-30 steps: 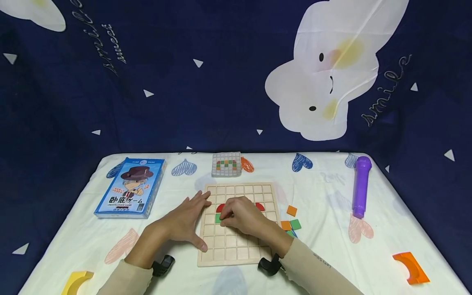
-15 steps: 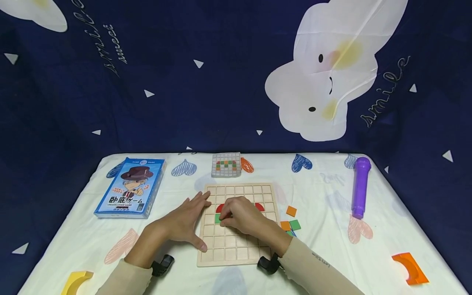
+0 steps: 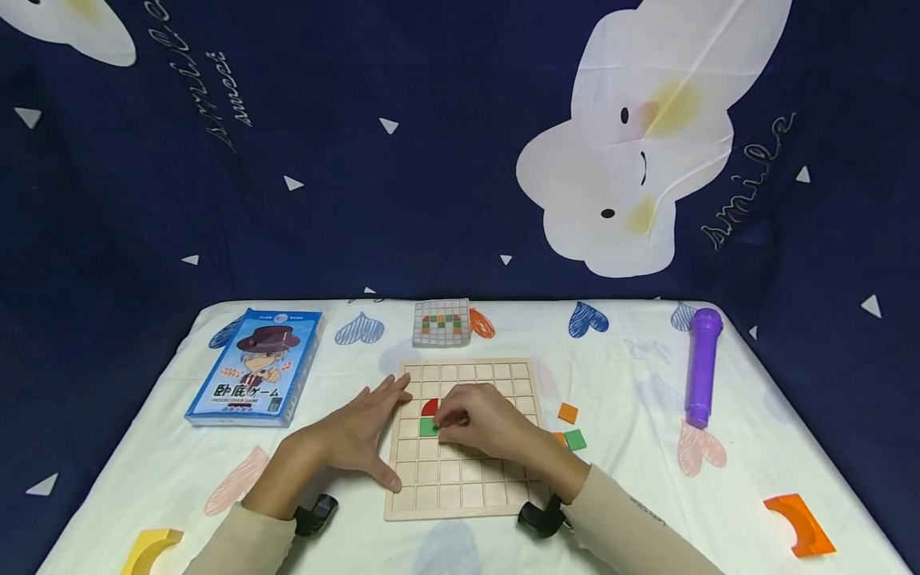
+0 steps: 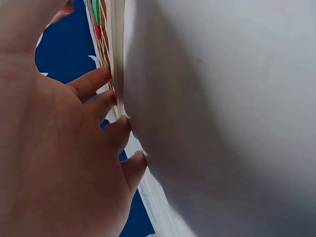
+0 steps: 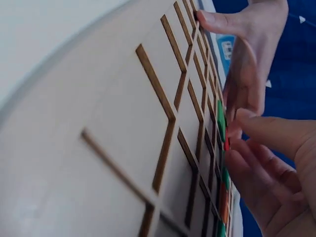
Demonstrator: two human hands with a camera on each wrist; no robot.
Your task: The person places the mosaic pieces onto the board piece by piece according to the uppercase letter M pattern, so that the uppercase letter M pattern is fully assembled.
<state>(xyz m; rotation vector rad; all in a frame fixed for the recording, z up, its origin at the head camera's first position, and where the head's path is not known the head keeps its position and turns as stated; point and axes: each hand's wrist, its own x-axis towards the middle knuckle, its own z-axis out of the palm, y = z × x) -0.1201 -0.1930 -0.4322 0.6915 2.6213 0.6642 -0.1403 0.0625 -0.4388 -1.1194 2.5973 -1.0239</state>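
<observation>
On the heart-print cloth [image 3: 632, 375] we press our flat, open left hand [image 3: 359, 431] against the wooden grid board's [image 3: 460, 479] left edge while our right hand's [image 3: 481, 419] curled fingertips pinch a tile, mostly hidden, beside the green square [image 3: 428, 427].

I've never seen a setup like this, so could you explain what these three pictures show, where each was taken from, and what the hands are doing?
No machine here: a person works with two bare hands, wearing three cameras. The wide picture comes from the head; the two close-ups come from each wrist.

On the table lies a wooden grid board. The left hand lies flat with straight fingers against the board's left edge. The right hand has its fingers curled over coloured tiles on the board, beside a green tile and a red piece; whether it pinches one is hidden.

Around lie a blue game box, a small pattern card, loose tiles, a purple tube, and orange and yellow curved blocks.
</observation>
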